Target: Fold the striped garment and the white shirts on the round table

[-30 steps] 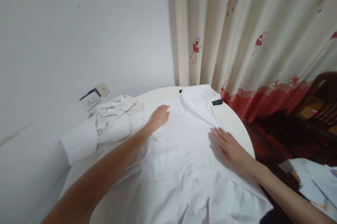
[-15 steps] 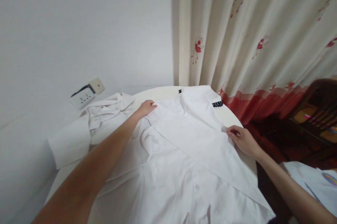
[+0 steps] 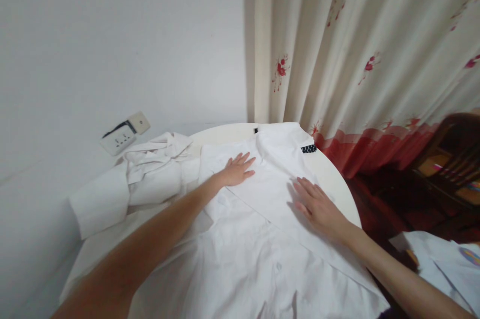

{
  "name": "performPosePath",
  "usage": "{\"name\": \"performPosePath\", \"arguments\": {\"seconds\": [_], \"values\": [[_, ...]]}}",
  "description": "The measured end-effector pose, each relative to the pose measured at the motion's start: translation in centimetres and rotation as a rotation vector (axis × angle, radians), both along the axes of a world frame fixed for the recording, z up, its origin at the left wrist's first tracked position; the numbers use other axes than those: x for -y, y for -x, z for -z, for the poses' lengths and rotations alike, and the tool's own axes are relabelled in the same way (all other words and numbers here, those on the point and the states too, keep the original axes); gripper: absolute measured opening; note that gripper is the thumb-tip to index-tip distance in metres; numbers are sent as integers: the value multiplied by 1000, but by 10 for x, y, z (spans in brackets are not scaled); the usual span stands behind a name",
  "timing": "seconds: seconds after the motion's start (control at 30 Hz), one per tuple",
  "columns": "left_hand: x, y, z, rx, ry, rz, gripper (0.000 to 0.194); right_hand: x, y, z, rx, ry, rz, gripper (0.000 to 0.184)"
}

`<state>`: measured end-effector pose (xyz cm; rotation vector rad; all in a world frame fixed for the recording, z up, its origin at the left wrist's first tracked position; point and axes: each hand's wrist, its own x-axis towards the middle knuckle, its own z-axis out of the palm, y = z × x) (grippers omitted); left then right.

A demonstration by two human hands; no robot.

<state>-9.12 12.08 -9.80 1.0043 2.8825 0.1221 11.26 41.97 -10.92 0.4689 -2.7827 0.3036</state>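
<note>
A white buttoned shirt (image 3: 255, 239) lies spread over a round white table (image 3: 339, 181), with one part folded across its upper area. My left hand (image 3: 237, 170) rests flat on the folded cloth, fingers spread. Over the right side of the shirt is my right hand (image 3: 315, 204), fingers stretched out and a shadow beneath; whether it touches the cloth I cannot tell. Near the table's far right edge, a strip of black-and-white patterned material (image 3: 309, 149) shows from under the shirt.
Crumpled white cloth (image 3: 153, 159) is heaped at the left against the wall, below a socket (image 3: 119, 140). A patterned curtain (image 3: 315, 49) hangs behind the table. On the right stand a dark wooden chair (image 3: 446, 154) and another white garment (image 3: 442, 264) with a colourful badge.
Both hands have let go of the shirt's edges and moved inward over it, fingers now spread. The fold's left edge lies flatter and straighter.
</note>
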Motion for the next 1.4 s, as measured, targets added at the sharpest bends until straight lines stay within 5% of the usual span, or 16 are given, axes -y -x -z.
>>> {"name": "performPosePath", "arguments": {"seconds": [0.2, 0.47, 0.67, 0.83, 1.03, 1.23, 1.4], "values": [[4, -18, 9, -150, -104, 9, 55, 4, -2, 20, 59, -128, 36, 58], [46, -4, 11, -95, -27, -330, 57, 2, -2, 22, 44, -120, 38, 59], [64, 3, -6, -54, -3, -400, 60, 0, -1, 26, 36, -110, 24, 58], [21, -30, -27, -114, -80, -181, 62, 0, 0, 27, 35, -108, 30, 58], [-49, -110, 3, -93, -119, 287, 68, 8, -6, 15, -14, -100, 48, 56], [-55, -125, 19, -128, -152, 267, 62, 11, -20, 2, 18, -100, -148, 57], [-55, -121, 13, -81, -136, 247, 63, -18, -39, 10, 91, -125, -79, 61]]}}
